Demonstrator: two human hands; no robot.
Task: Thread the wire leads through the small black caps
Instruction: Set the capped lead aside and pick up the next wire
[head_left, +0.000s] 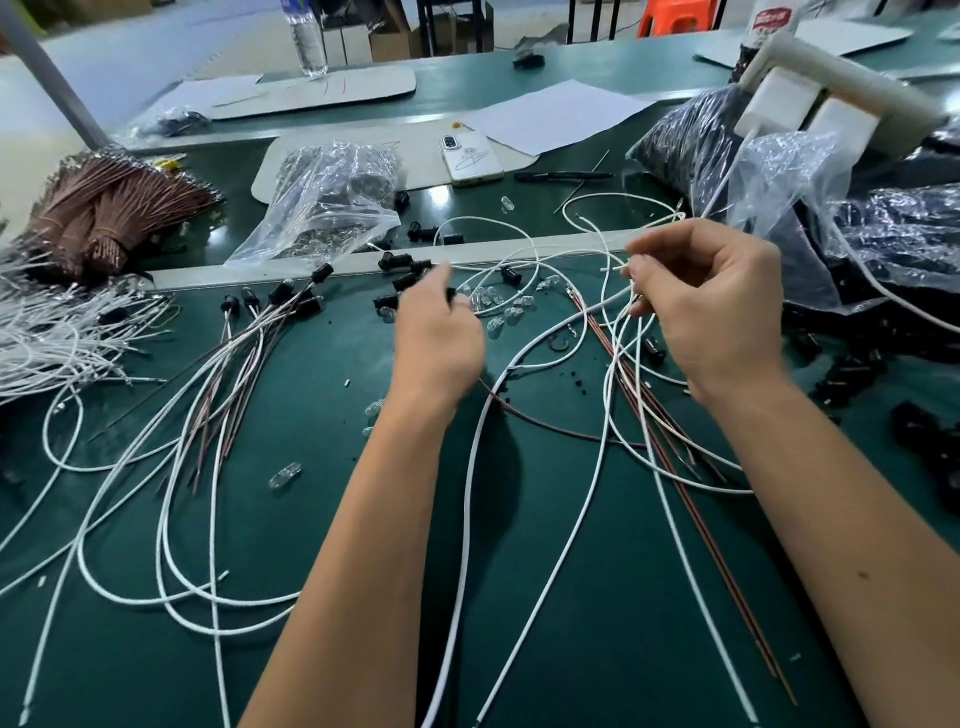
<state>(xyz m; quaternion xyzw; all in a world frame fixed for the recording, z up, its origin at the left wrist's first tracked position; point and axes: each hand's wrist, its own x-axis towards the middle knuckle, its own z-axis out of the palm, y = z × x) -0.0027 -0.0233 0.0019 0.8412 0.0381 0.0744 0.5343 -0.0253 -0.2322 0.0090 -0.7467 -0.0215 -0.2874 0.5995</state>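
Note:
My left hand (439, 332) hovers over the green mat, fingers curled round a small black cap (451, 294) that peeks out by the thumb. My right hand (711, 306) is raised to the right and pinches the ends of white wire leads (615, 267) between thumb and fingers. Long white wires (470, 493) trail from there toward me, with thin brown leads (691, 499) beside them. More loose black caps (402, 283) and clear glass bulbs (498, 306) lie between the hands. Several finished wires with caps (291, 296) fan out at left.
A bundle of brown wires (104, 208) and white wires (47, 332) sit at far left. A clear bag of parts (327, 202), a white phone (470, 158), a pen (563, 176) and black bags (691, 140) lie beyond a grey divider strip (311, 267).

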